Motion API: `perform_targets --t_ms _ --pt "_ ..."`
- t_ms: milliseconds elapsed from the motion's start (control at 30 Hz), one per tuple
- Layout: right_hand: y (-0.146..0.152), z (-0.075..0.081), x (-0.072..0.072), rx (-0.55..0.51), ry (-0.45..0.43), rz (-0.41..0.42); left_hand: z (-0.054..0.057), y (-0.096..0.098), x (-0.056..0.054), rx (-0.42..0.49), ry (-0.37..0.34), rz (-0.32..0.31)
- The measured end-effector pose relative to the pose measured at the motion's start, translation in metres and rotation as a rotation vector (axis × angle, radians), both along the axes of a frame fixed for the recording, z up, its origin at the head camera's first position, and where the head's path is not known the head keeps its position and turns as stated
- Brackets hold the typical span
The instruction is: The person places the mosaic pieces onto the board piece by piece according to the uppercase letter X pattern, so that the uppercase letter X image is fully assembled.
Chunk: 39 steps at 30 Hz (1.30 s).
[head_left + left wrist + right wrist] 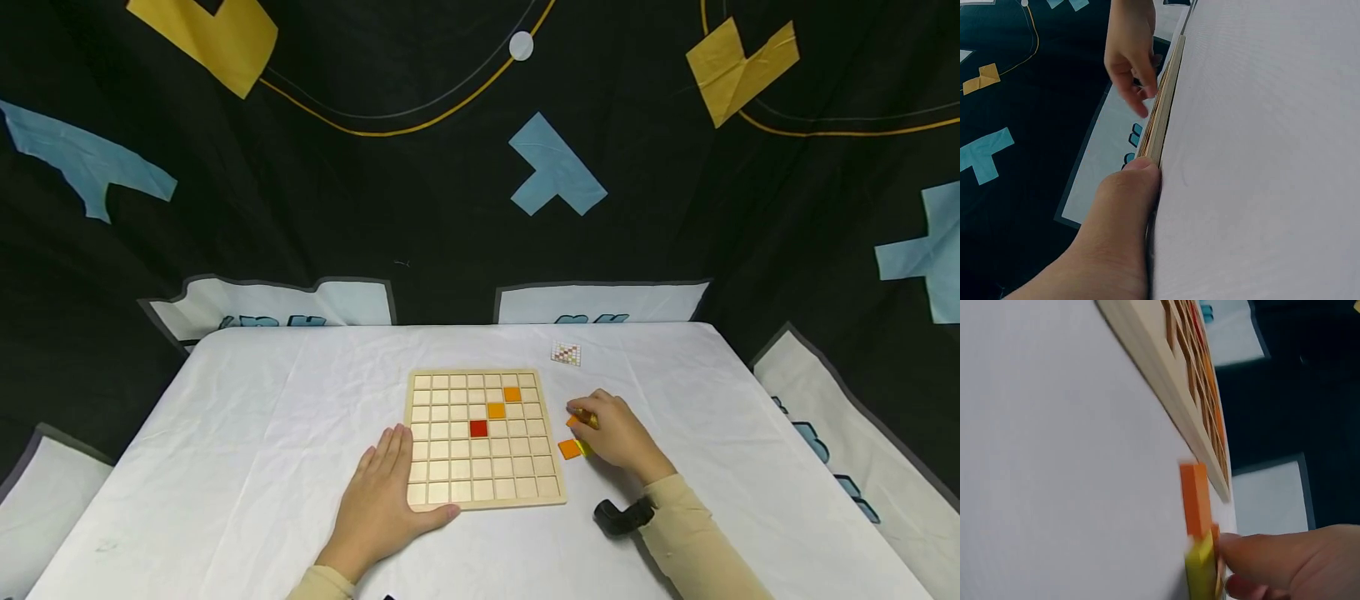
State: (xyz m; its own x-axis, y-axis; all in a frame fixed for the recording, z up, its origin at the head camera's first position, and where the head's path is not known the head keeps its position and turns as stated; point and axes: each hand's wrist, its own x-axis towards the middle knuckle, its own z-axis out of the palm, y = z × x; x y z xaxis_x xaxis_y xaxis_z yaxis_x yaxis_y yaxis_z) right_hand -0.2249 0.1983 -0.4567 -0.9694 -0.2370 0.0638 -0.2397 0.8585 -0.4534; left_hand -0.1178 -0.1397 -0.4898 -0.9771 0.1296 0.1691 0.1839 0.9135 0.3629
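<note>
A square wooden grid board (pixel 486 505) lies on the white table, with a red tile (pixel 478 428) and two orange tiles (pixel 496 411) on a diagonal of cells. My left hand (pixel 386 492) rests flat along the board's left edge, thumb at the near-left corner. In the left wrist view the thumb (pixel 1124 194) presses against the board's side. Right of the board, my right hand (pixel 611 429) reaches with bent fingers among loose tiles, an orange tile (pixel 569 449) and a yellow tile (pixel 1200 572) among them. Its thumb meets the tiles' edge; I cannot tell whether it grips one.
A small card with a coloured grid pattern (pixel 566 353) lies beyond the board's far right corner. A black curved strap end (pixel 621 518) sticks out from my right wrist. A black curtain (pixel 450 217) with taped shapes hangs behind the table.
</note>
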Motion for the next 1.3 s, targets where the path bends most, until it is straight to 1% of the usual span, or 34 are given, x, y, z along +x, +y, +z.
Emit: perform_targets --t_ms 133,267,433,567,667,800,933,1000,1133,1300 --pt "0.007 0.002 0.000 0.024 -0.027 0.010 0.000 0.000 0.000 -0.002 0.000 -0.001" --pt "0.005 0.002 -0.001 -0.007 -0.021 0.028 0.000 0.000 -0.001 0.000 0.004 0.000" --pt "-0.001 0.001 -0.003 -0.089 -0.054 0.032 -0.001 0.000 0.000 0.002 0.014 0.001" --pt "-0.008 -0.001 -0.002 -0.152 -0.047 0.023 -0.002 0.000 0.000 0.012 0.018 0.002" --pt "-0.017 0.001 0.001 -0.234 -0.052 0.032 -0.001 0.000 -0.001 0.016 0.013 0.004" --pt "-0.035 0.006 0.005 -0.336 -0.096 0.053 -0.001 0.000 -0.001 0.016 0.005 0.008" --pt "-0.057 0.005 0.010 -0.369 -0.108 0.110 -0.001 0.000 -0.001 0.014 0.001 0.011" --pt "-0.067 0.002 0.013 -0.375 -0.100 0.153 -0.001 0.000 -0.001 0.012 -0.005 0.012" --pt "-0.086 -0.005 0.021 -0.414 -0.112 0.228 -0.001 0.001 -0.001 0.010 -0.012 0.005" --pt "-0.105 -0.009 0.026 -0.424 -0.092 0.270 0.000 0.000 -0.001 0.007 -0.001 0.003"
